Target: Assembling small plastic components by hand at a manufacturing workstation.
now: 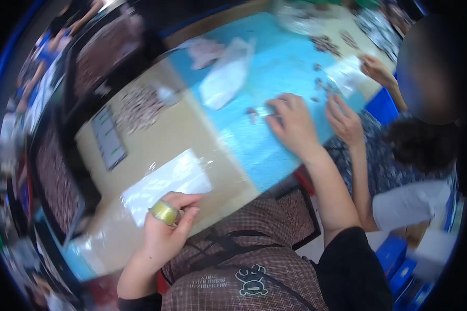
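Note:
My left hand is curled over the near edge of the table, beside a white sheet that looks like plastic or paper. A small yellow-green roll of tape sits around its fingers. My right hand reaches over the blue mat, palm down, with thumb and forefinger apart. Just left of those fingertips lie a few small brown pieces, blurred. Farther left on the mat is a white plastic bag.
A co-worker's hand works beside my right hand; the other holds a clear bag. To the left are a pile of small pieces, a grey slotted strip and black trays of brown pieces. A blue bin stands right.

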Motion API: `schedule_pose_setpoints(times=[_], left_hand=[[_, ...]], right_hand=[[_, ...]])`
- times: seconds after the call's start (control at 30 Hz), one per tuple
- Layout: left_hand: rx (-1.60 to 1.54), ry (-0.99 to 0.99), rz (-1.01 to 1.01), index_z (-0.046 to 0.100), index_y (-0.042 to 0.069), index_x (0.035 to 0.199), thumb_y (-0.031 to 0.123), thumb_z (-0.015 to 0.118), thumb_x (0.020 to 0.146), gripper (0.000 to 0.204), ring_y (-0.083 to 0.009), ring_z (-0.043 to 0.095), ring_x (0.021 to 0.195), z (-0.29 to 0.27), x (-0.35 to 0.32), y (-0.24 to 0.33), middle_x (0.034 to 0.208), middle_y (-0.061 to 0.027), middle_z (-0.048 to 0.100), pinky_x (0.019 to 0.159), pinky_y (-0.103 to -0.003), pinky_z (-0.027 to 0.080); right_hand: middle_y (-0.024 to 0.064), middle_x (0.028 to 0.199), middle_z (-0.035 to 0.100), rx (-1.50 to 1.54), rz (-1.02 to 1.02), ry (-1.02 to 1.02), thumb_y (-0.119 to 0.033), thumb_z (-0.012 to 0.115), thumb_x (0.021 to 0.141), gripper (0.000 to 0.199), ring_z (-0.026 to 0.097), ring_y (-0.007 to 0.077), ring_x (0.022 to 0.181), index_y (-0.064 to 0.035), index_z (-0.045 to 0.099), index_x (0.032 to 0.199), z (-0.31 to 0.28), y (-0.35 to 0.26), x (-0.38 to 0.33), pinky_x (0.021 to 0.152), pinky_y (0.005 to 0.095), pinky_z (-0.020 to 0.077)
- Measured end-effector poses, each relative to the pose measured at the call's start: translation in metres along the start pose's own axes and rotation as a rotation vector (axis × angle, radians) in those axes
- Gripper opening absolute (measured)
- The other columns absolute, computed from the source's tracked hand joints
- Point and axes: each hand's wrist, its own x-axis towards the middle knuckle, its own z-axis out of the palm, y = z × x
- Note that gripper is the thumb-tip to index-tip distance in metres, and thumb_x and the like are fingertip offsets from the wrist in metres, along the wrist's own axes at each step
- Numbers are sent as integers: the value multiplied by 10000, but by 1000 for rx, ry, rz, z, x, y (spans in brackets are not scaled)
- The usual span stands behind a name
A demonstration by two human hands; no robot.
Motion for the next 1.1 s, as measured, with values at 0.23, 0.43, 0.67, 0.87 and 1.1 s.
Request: schedule_pose_setpoints(times=[0.23,0.43,0.67,0.87,1.1], left_hand=[[-196,108,-250,639,55,1076,131,588,908,191,-244,636,900,2,-99,-49,973,-123,659,796,-341,498],[-350,409,-338,639,43,1075,134,590,906,198,-216,621,884,-30,-185,-75,951,-104,650,792,-321,481],[-486,892,-309,649,34,1079,84,573,918,185,-103,587,889,-66,-265,-113,957,-30,644,788,-259,469],[-439,1426,-262,505,18,1277,93,561,935,355,-83,561,830,-112,-334,-170,984,-55,611,753,-234,470],[-203,1581,-469,471,4,1310,63,550,917,405,-118,586,792,-165,-357,-222,1026,-97,615,716,-271,493]], right_hand=[[169,1013,590,-285,193,-27,-122,526,888,181,575,366,935,-33,573,1038,1,6,-23,785,410,471],[153,1013,611,-210,156,118,-197,478,962,279,594,294,877,-5,554,1149,12,93,-21,735,363,476],[-56,751,505,1138,826,-152,-296,570,938,234,397,-6,559,-104,601,1068,-6,-112,40,414,139,247],[-54,711,477,1243,447,-1357,-254,570,922,134,425,22,545,-123,550,903,81,-477,21,397,172,270],[133,877,607,629,-778,-477,-265,610,869,246,607,293,799,-47,562,972,206,-672,-8,668,412,507]])
